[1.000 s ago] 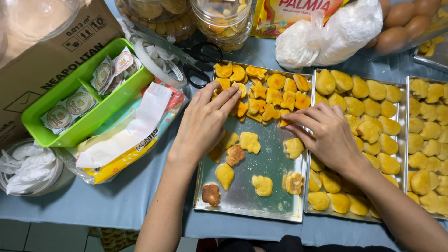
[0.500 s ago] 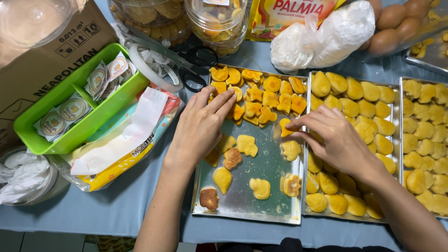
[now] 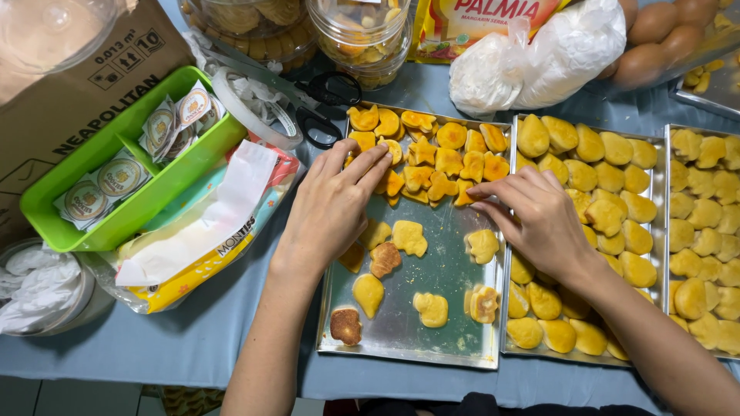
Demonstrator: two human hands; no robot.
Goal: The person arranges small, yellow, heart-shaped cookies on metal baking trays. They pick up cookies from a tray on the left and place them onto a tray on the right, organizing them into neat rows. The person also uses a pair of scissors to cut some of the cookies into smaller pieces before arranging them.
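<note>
1. Cookies (image 3: 432, 166), orange-yellow and star- and flower-shaped, sit heaped at the far end of the middle metal tray (image 3: 443, 262); both hands work at that heap's near edge.
2. Left hand (image 3: 331, 208) lies flat over the tray's left side, fingers stretched close together and tips touching the heap's left end. Holding nothing that I can see.
3. Right hand (image 3: 539, 216) comes in from the right, fingers narrowed to a pinch at the heap's right end, touching a cookie there. Cannot tell if one is actually gripped.
4. Change from a second ago: both hands have crept up the tray toward the pile, and the pile looks more bunched toward the far rim. My read is that the loose pieces are being swept together.
5. Loose cookies (image 3: 408, 237) are scattered on the tray's near half, pale yellow, plus one dark, overbaked-looking one (image 3: 346, 326) at the near left corner. They sit where they sat before.
6. Second tray (image 3: 570, 231) sits just to the right, packed with plain yellow oval cookies; a third tray (image 3: 705, 223) further right is the same.
7. Scissors (image 3: 327, 104) and a tape roll (image 3: 250, 115) lie beyond the tray's left corner.
8. Green plastic basket (image 3: 116, 166) holding round labelled packets sits at left, resting on a cardboard box (image 3: 69, 85); a yellow packet (image 3: 200, 254) lies under it.
9. White plastic bag (image 3: 539, 58), clear jars (image 3: 362, 31) and brown eggs (image 3: 655, 42) are at the far side, all on a blue tablecloth (image 3: 193, 339).
</note>
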